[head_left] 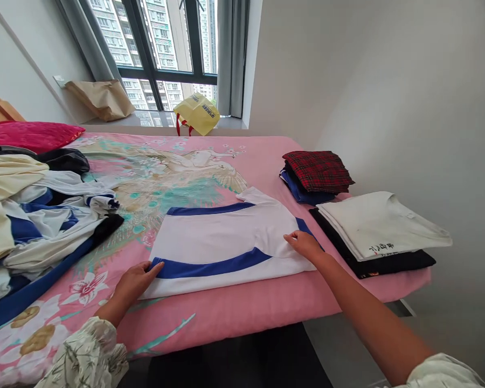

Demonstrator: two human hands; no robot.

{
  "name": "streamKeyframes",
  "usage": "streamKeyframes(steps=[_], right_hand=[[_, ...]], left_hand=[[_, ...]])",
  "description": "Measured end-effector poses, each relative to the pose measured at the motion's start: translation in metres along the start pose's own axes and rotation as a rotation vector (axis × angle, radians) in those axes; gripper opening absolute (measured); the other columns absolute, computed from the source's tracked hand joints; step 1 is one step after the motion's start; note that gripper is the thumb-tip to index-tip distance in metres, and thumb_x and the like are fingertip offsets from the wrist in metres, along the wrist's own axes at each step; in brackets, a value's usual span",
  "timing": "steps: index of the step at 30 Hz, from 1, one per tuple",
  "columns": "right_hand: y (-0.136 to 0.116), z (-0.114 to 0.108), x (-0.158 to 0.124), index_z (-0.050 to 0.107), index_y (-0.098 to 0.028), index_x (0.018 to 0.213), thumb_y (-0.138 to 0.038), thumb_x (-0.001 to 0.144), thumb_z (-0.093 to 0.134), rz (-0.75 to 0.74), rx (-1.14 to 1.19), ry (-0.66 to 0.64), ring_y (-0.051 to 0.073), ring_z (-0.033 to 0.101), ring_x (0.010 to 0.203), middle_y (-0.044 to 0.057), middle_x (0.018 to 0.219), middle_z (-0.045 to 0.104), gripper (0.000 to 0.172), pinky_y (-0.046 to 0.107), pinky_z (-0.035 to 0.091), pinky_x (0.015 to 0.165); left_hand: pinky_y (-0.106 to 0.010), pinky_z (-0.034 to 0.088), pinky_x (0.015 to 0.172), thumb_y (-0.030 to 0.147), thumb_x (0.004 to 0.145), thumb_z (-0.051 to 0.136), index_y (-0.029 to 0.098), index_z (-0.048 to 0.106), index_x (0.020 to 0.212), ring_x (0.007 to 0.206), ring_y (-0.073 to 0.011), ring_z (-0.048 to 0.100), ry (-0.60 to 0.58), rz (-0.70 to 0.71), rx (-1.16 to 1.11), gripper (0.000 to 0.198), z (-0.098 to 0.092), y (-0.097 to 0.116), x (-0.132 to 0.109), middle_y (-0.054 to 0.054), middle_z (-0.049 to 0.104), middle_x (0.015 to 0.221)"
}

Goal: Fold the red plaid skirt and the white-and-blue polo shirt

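Observation:
A white shirt with blue bands (210, 240) lies on its side across the front of the bed, partly folded, with its hem to the left. My left hand (135, 280) pinches the hem corner at the end of the near blue band. At the shirt's right end, my right hand (305, 245) has its fingers closed on the cloth near the collar and a blue-edged part. Some creases show in the fabric beside my right fingers.
A loose heap of clothes (56, 215) covers the bed's left side, by a red pillow (32, 134). On the right are folded white clothing (380, 223) over black, and a red plaid garment (319, 170). The pink bedspread (234, 310) ends just before me.

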State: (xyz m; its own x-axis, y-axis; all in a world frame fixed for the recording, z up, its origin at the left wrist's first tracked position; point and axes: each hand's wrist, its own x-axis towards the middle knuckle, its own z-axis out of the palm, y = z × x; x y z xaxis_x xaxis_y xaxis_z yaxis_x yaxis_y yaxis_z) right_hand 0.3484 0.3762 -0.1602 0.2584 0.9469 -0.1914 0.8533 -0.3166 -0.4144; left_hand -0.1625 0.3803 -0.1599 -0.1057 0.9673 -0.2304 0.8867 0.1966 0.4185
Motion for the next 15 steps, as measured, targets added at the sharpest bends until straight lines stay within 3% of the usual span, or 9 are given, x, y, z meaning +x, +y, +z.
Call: streamKeyframes(steps=[3, 8, 15], right_hand=[[-0.004, 0.004, 0.013, 0.063, -0.017, 0.084, -0.049, 0.083, 0.043, -0.070, 0.073, 0.016, 0.017, 0.059, 0.073, 0.005, 0.081, 0.067, 0.037, 0.025, 0.040, 0.062], [0.000, 0.008, 0.014, 0.058, -0.019, 0.098, -0.044, 0.089, 0.033, -0.118, 0.101, 0.110, 0.014, 0.058, 0.077, 0.003, 0.087, 0.065, 0.037, 0.023, 0.040, 0.068], [0.020, -0.003, -0.011, 0.058, -0.020, 0.095, -0.054, 0.089, 0.032, -0.025, -0.036, 0.071, 0.021, 0.060, 0.078, 0.007, 0.084, 0.067, 0.043, 0.028, 0.037, 0.063]], left_hand=[[-0.029, 0.042, 0.069, 0.063, 0.077, 0.041, 0.022, 0.065, 0.093, 0.086, -0.0261, 0.064, 0.078, 0.012, 0.029, 0.051, 0.006, -0.001, -0.004, -0.005, 0.071, 0.088], [-0.035, 0.044, 0.076, 0.061, 0.083, 0.032, 0.021, 0.058, 0.112, 0.096, -0.0299, 0.063, 0.202, -0.021, 0.101, 0.056, 0.018, 0.000, -0.012, -0.008, 0.069, 0.103], [-0.041, 0.048, 0.077, 0.070, 0.077, 0.036, 0.017, 0.053, 0.121, 0.096, -0.0345, 0.062, 0.090, -0.057, 0.161, 0.071, 0.019, -0.005, -0.005, -0.011, 0.070, 0.100]])
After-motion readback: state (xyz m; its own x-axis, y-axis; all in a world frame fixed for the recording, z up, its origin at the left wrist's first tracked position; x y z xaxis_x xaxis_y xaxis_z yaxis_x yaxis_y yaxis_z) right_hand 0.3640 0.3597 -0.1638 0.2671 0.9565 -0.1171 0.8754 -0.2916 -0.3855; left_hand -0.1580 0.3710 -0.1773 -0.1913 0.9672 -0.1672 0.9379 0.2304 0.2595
